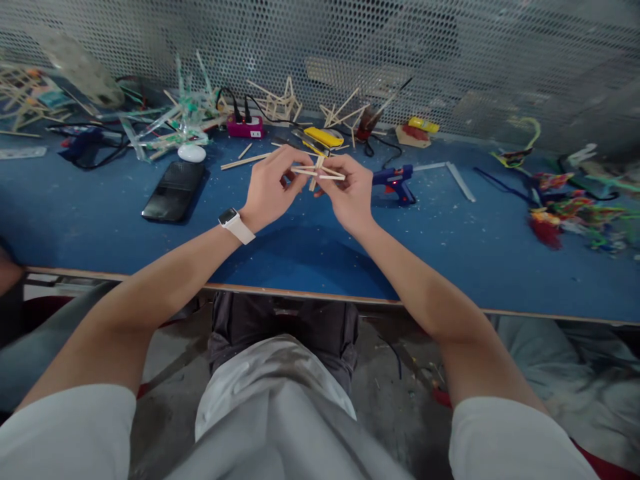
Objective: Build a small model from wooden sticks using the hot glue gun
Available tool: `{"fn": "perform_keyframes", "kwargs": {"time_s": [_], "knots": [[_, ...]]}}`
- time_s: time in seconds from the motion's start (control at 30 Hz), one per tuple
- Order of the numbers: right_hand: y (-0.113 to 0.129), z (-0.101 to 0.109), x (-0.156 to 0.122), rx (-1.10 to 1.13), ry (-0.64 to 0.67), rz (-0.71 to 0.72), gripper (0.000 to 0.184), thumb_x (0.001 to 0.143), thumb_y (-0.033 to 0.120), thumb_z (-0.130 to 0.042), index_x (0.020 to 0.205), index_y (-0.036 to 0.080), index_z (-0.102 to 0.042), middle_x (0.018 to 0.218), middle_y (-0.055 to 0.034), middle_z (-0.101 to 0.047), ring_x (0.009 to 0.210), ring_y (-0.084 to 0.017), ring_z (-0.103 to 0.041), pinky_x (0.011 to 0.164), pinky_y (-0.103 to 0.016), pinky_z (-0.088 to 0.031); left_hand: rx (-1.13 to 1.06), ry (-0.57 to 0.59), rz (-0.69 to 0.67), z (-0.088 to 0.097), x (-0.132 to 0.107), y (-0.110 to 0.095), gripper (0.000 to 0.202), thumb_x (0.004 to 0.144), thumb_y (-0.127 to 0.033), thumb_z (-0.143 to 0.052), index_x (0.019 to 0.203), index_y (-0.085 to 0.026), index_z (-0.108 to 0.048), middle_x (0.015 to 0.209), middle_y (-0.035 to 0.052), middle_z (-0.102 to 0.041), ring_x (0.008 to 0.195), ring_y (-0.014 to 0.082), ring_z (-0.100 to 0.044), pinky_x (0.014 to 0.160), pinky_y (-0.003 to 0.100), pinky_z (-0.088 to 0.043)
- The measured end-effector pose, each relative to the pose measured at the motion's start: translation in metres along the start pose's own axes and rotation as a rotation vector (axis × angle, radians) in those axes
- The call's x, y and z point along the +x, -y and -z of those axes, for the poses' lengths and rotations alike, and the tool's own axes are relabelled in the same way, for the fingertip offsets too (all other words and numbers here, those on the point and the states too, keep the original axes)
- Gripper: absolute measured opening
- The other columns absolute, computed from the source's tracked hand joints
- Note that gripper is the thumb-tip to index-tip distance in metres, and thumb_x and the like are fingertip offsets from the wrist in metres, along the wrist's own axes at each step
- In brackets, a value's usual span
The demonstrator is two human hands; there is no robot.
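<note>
Between my two hands, above the blue table, is a small frame of thin wooden sticks (320,169). My left hand (275,181), with a watch (231,220) on its wrist, pinches the frame's left end. On the other side my right hand (353,189) grips the right part, fingers closed around the sticks. Just right of that hand lies a blue glue gun (397,181) with a small red light. Behind the hands rests a yellow utility knife (324,138). Fingers cover part of the joints in the frame.
A black phone (175,192) and a white oval case (191,154) lie left on the table (300,263). Further back are a purple power strip (245,127), stick structures (280,103) and a perforated metal screen (280,40). Colourful scraps (565,207) lie right. People sit on both sides.
</note>
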State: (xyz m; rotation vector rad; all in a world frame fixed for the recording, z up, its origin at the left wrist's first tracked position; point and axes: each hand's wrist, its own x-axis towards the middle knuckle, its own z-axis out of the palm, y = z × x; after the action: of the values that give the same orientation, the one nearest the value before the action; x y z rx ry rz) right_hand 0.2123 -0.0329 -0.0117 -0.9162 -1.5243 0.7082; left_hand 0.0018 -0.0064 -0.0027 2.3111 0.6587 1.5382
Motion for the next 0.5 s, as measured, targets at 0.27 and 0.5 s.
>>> {"fn": "perform_keyframes", "kwargs": {"time_s": [0.27,0.5], "knots": [[0.01,0.0,-0.005,-0.051,-0.045,0.045,0.065,0.091,0.093,-0.081,0.114,0.033,-0.087,0.11,-0.0046,-0.087,0.11,-0.032,-0.088,0.096,-0.056,-0.079,-0.019,-0.018,-0.006,0.0,-0.001,-0.002,0.019,0.119,-0.044,-0.067,0.125,-0.031,-0.079,0.118,0.007,-0.08,0.097,0.0235,-0.088,0.086,0.039,-0.073],[0.012,0.0,-0.005,-0.043,-0.02,0.054,0.068,0.09,0.096,-0.079,0.113,0.032,-0.088,0.106,-0.005,-0.086,0.105,-0.031,-0.088,0.093,-0.054,-0.079,-0.049,-0.017,0.025,-0.002,-0.005,0.001,0.019,0.12,-0.043,-0.067,0.129,-0.032,-0.08,0.119,0.0073,-0.083,0.098,0.0237,-0.089,0.088,0.04,-0.074]]}}
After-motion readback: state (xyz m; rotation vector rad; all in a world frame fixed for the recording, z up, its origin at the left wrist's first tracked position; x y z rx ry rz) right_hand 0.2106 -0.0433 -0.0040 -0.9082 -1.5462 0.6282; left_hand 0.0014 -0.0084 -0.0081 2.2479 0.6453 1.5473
